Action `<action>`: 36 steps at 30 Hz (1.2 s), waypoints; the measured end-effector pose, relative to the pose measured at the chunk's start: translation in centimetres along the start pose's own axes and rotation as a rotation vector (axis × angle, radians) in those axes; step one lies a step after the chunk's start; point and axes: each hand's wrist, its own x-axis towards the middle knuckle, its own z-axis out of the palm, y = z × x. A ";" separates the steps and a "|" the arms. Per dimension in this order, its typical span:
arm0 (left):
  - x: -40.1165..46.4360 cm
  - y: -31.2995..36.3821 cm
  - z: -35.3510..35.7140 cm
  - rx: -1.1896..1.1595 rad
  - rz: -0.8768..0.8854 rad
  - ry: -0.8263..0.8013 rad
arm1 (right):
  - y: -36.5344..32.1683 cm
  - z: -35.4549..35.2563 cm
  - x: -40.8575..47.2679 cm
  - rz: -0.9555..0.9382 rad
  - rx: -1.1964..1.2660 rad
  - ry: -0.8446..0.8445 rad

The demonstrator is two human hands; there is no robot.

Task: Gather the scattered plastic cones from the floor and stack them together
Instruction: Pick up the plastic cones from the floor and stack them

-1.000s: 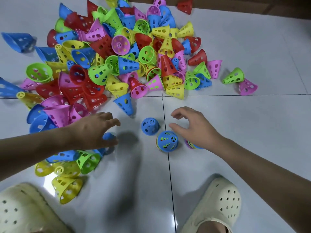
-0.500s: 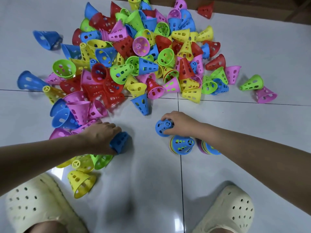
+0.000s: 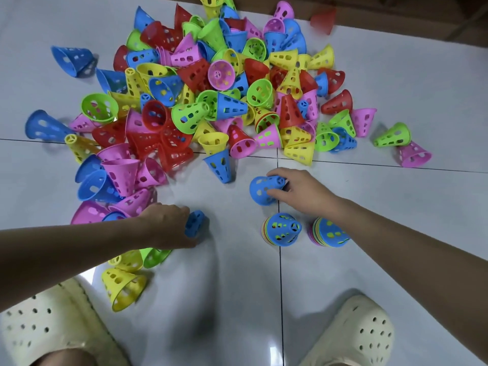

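A big heap of perforated plastic cones in blue, red, yellow, green and pink covers the white floor ahead. My right hand grips a blue cone by its narrow end, tilted just above the floor. Below it stand two upright stacks, each topped by a blue cone: one stack on the tile seam, the other stack to its right, partly behind my right forearm. My left hand grips another blue cone at the heap's near edge.
Loose cones lie apart: a yellow one by my left foot, green and pink ones at the right, blue ones at the left. Two cream clogs frame the bottom. A brown strip borders the far floor.
My right hand reached forward, took the lone blue cone and has tipped it up. My left hand closed on a blue cone at the heap's edge. The view shifted slightly.
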 end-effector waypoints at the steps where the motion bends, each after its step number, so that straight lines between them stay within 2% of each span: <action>1: 0.0 0.1 -0.2 -0.030 0.009 0.000 | -0.1 -0.7 -0.8 0.009 0.039 0.048; 5: -0.4 1.4 -1.7 -0.352 0.107 0.065 | -0.5 -3.5 -4.9 0.066 0.194 0.189; 10: -0.7 5.1 -4.8 -0.676 0.316 0.379 | 0.0 -5.9 -9.4 0.107 0.202 0.289; 13: -1.7 7.9 -6.8 -0.795 0.421 0.457 | 0.4 -6.8 -11.4 0.098 0.140 0.306; 21: -2.9 11.9 -7.3 -0.711 0.637 0.487 | 2.5 -8.3 -15.0 0.101 -0.046 0.291; 28: -0.9 12.6 -5.7 -0.612 0.644 0.459 | 5.4 -6.9 -16.0 0.193 -0.184 0.182; 36: 0.0 12.7 -4.9 -0.544 0.613 0.453 | 7.1 -4.6 -15.5 0.269 -0.209 0.054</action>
